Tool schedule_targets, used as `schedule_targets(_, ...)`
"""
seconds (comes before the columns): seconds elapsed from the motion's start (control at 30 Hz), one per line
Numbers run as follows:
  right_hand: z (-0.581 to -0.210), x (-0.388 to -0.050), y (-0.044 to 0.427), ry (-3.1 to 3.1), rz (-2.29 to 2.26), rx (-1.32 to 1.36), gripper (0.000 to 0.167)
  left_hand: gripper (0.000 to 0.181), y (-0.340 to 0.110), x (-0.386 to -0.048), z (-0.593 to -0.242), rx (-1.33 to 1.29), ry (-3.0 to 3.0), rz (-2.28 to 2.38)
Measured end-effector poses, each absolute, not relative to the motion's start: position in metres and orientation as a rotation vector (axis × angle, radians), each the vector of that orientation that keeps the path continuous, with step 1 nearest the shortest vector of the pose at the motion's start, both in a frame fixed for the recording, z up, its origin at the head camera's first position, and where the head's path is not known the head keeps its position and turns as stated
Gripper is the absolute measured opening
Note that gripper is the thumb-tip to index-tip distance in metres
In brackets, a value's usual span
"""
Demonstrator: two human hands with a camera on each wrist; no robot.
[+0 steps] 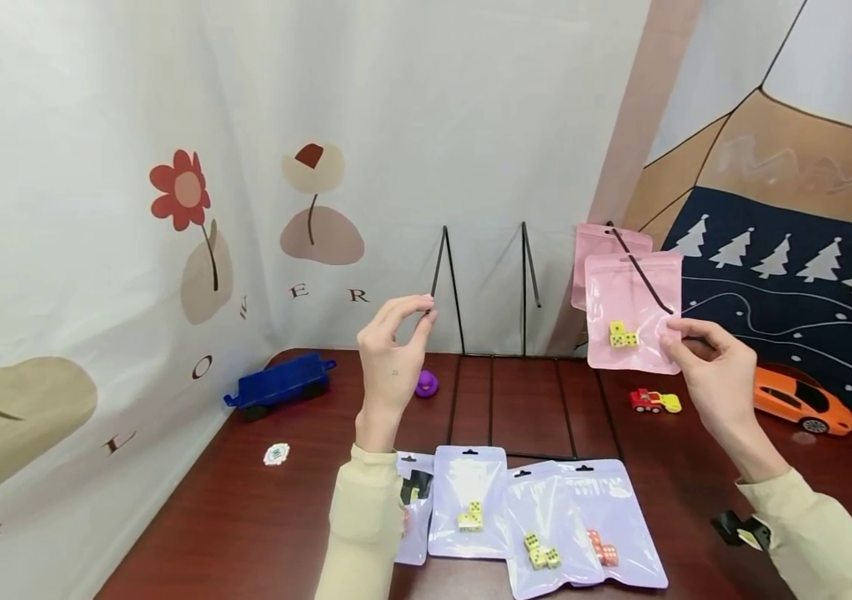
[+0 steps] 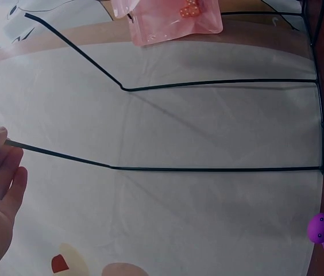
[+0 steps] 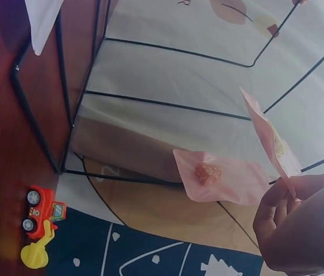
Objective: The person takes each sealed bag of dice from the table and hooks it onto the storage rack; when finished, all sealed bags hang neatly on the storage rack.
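The right hand [image 1: 719, 367] pinches the lower right edge of a pink pouch [image 1: 598, 292] with yellow dice in it; the pouch hangs on the right arm of a black wire rack [image 1: 529, 283]. Behind it on the same arm is another pink pouch [image 3: 236, 178] with orange-red dice. The left hand [image 1: 394, 350] pinches the tip of the rack's left arm [image 2: 58, 154] between thumb and fingers. In the right wrist view the right hand [image 3: 300, 224] holds the pouch's edge. The middle arm [image 2: 219, 84] carries nothing.
Several lilac pouches [image 1: 450, 542] with dice lie at the table's front. A blue trailer [image 1: 279, 385], a purple duck [image 1: 427, 383] and a white chip [image 1: 276, 454] are to the left. On the right are a red-yellow toy vehicle [image 1: 645, 401], an orange car [image 1: 809, 404] and a black object [image 1: 729, 527].
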State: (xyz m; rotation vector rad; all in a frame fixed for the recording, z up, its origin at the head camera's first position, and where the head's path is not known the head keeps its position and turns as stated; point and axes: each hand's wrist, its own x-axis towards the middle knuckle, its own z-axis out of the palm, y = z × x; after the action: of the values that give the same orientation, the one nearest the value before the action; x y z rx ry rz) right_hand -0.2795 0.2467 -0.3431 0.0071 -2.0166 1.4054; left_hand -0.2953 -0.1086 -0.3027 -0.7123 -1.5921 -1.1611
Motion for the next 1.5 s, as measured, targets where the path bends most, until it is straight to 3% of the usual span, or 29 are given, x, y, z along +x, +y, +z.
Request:
schedule_targets(0.73, -0.34, -0.312, 0.242, -1.845, 1.66, -0.041, 0.031, 0.009, -0.108, -0.295, -0.301, -0.722, -1.589, -1.159)
schedule_targets(1.5, -0.342, -0.322, 0.234, -1.974, 1.627, 0.039, 0.034, 0.009, -0.108, -0.293, -0.301, -0.722, -1.591, -1.16)
